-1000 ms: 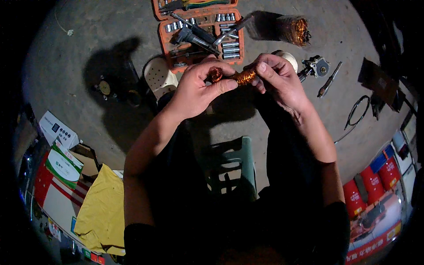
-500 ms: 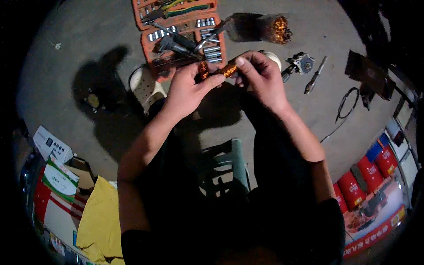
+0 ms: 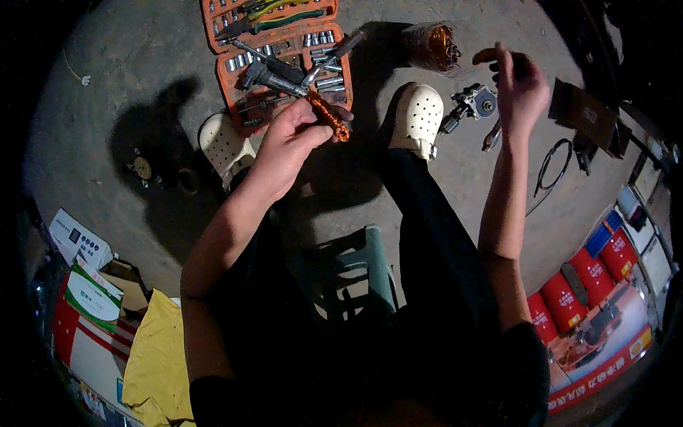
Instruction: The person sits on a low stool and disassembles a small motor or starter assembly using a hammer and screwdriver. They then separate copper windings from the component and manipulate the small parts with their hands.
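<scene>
By toolbox, left hand: grip pinched on coil; slack could drop it.
Right hand: grip spread, empty; brushing bundle could snag.

The wire coil is coppery orange; the tool case orange; the shoes cream, dotted with dark holes; the stool green; the cloth plain yellow.
</scene>
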`<move>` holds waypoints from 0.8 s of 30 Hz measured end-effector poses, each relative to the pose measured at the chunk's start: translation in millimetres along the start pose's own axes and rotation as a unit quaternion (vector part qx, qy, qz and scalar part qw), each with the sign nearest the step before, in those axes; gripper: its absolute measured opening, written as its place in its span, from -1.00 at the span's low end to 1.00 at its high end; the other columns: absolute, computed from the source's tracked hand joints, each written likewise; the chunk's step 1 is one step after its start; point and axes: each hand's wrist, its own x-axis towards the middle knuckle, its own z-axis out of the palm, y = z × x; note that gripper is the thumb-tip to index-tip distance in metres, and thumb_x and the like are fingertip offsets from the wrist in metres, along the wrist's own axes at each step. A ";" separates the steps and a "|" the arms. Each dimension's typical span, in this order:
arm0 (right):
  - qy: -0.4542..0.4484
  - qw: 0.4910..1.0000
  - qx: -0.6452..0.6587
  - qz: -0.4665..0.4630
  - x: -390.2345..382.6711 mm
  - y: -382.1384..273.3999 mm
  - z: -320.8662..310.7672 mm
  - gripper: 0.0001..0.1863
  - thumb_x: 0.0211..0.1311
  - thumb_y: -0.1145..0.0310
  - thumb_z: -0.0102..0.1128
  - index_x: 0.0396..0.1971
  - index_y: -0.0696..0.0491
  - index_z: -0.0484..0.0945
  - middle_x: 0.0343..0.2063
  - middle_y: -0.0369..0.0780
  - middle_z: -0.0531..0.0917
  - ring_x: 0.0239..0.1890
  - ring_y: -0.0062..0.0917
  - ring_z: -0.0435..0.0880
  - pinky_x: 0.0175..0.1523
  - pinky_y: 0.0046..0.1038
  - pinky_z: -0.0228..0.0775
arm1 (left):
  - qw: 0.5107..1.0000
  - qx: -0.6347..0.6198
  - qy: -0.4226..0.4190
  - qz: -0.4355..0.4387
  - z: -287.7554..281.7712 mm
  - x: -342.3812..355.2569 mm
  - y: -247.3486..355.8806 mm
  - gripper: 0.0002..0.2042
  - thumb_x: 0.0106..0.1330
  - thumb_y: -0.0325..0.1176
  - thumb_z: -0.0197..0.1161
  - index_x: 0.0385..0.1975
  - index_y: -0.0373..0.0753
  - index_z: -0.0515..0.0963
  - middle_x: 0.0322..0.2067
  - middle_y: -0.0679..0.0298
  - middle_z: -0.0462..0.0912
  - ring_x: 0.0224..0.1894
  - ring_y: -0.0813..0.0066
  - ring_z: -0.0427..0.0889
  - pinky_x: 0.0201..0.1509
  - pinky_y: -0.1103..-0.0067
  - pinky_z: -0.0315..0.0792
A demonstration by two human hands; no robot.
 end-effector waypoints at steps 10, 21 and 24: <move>-0.092 0.983 -0.153 -0.046 13.4 4.7 21.9 -0.63 0.13 0.05 0.21 -0.37 0.10 0.65 -0.57 -0.17 0.65 -0.48 -0.44 0.63 -0.33 -0.45 0.46 | 0.998 -0.058 0.017 0.019 6.0 -0.4 11.9 -0.74 0.36 -0.41 0.03 0.02 -0.26 0.42 -0.15 0.21 0.58 -0.09 0.47 0.57 0.00 0.54 0.47; -0.435 0.826 0.357 0.040 -65.8 -54.3 50.0 -0.76 0.19 0.26 0.23 -0.33 0.15 0.56 -0.58 -0.39 0.56 -0.58 -0.81 0.44 -0.53 -0.71 0.22 | 0.995 0.049 -0.081 0.016 5.3 -3.2 13.2 -0.78 0.33 -0.43 0.09 -0.09 -0.37 0.48 -0.31 0.23 0.61 -0.30 0.56 0.60 -0.22 0.62 0.50; -0.444 0.813 0.369 0.075 -69.5 -49.2 52.1 -0.78 0.20 0.26 0.23 -0.43 0.14 0.55 -0.63 -0.40 0.55 -0.63 -0.79 0.43 -0.55 -0.71 0.22 | 0.990 0.070 -0.101 -0.069 0.7 -4.7 17.5 -0.81 0.31 -0.41 0.11 -0.19 -0.39 0.52 -0.39 0.24 0.62 -0.39 0.58 0.60 -0.34 0.63 0.51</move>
